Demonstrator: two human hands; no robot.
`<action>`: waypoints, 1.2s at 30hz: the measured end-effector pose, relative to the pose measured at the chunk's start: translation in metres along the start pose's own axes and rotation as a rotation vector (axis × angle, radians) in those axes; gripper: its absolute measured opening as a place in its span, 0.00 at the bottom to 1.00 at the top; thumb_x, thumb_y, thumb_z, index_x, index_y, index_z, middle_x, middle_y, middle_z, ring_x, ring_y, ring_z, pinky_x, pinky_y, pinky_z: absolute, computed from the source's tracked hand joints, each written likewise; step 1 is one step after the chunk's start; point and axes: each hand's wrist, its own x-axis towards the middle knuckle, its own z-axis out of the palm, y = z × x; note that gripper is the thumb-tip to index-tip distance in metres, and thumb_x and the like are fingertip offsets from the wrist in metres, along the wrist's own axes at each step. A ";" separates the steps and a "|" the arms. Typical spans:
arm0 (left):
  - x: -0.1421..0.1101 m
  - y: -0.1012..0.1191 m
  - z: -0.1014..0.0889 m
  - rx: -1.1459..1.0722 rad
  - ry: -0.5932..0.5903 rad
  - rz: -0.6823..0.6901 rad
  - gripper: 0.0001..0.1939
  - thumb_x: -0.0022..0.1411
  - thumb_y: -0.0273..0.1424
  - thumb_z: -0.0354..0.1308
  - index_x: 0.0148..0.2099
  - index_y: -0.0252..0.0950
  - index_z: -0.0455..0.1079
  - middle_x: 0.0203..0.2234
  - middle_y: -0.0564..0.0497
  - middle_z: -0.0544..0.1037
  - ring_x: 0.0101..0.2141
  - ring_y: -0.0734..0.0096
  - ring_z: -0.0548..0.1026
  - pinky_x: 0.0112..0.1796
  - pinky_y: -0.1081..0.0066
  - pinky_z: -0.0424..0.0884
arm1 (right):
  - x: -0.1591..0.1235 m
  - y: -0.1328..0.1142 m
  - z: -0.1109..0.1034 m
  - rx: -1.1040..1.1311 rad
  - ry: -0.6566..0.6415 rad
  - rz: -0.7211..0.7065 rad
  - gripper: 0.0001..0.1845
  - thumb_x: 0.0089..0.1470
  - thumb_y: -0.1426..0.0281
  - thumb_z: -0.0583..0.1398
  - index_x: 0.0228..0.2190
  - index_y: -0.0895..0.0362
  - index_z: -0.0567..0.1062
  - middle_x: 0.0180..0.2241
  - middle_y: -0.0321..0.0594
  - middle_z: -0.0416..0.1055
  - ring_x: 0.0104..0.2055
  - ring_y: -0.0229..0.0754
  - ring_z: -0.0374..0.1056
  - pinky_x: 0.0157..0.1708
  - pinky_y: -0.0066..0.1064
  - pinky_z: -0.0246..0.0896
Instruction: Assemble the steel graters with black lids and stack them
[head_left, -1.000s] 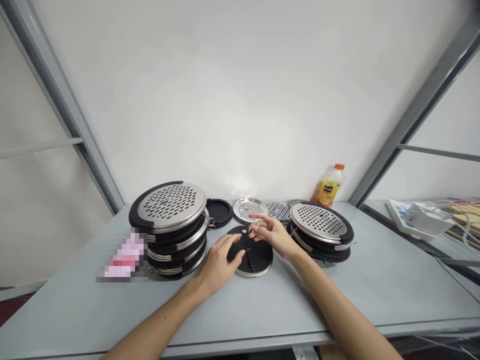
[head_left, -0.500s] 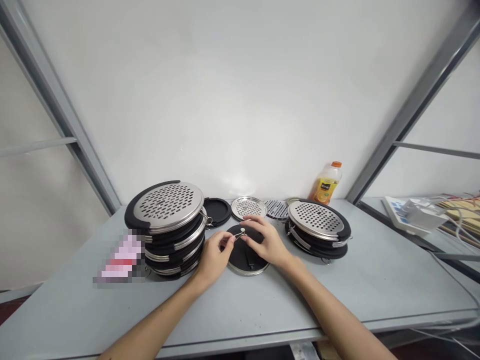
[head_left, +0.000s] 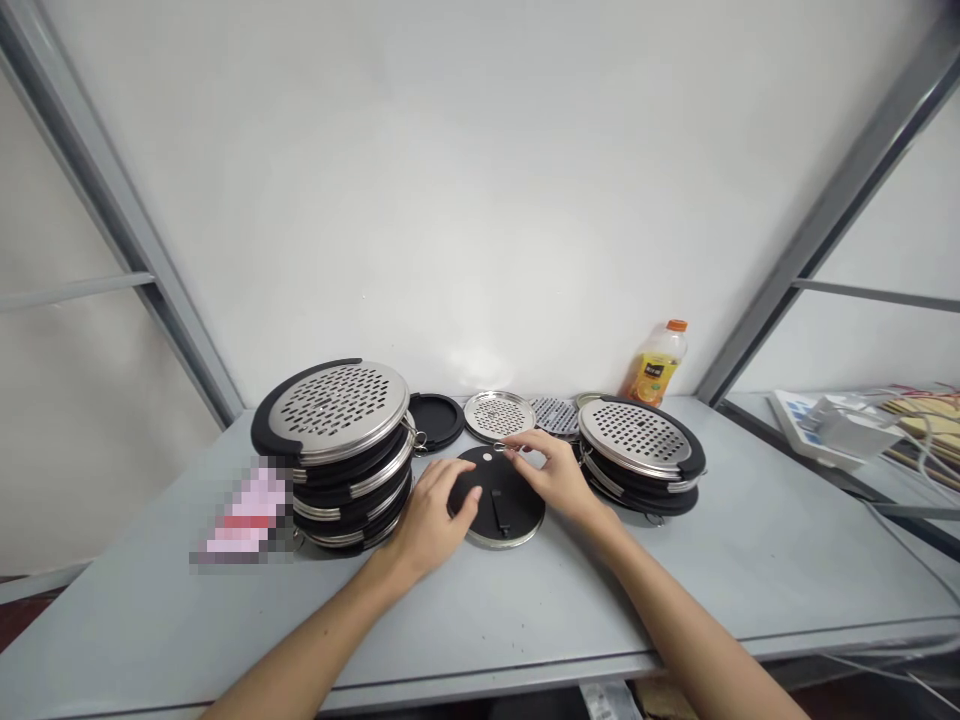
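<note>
A black round disc (head_left: 520,505) with a metal rim lies flat on the table between my hands. On it are a small pale round spot (head_left: 487,457) and a slim black strip (head_left: 496,512). My right hand (head_left: 561,478) pinches a small bent metal wire (head_left: 501,447) between thumb and fingertips, over the disc's far edge. My left hand (head_left: 435,512) is at the disc's left side, fingers apart and holding nothing. Close to its left rises a stack of perforated metal discs with black edging (head_left: 337,412); wire loops stick out from its side.
A shorter stack of similar discs (head_left: 637,437) stands at the right. Along the wall lie a black ring-edged disc (head_left: 436,422), perforated metal plates (head_left: 499,414) and an orange-capped juice bottle (head_left: 654,370). A power strip with cables (head_left: 806,430) sits beyond the right frame post.
My left hand has let go of the wire and opened, moving slightly back. My right hand has carried the wire a little right and away, uncovering more of the disc.
</note>
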 end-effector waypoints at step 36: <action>-0.004 0.020 -0.011 0.345 -0.609 0.034 0.37 0.51 0.41 0.66 0.62 0.43 0.61 0.60 0.40 0.63 0.59 0.46 0.61 0.55 0.52 0.59 | 0.010 0.010 -0.009 0.753 0.024 0.562 0.20 0.46 0.62 0.65 0.40 0.58 0.76 0.37 0.46 0.77 0.32 0.39 0.71 0.30 0.29 0.64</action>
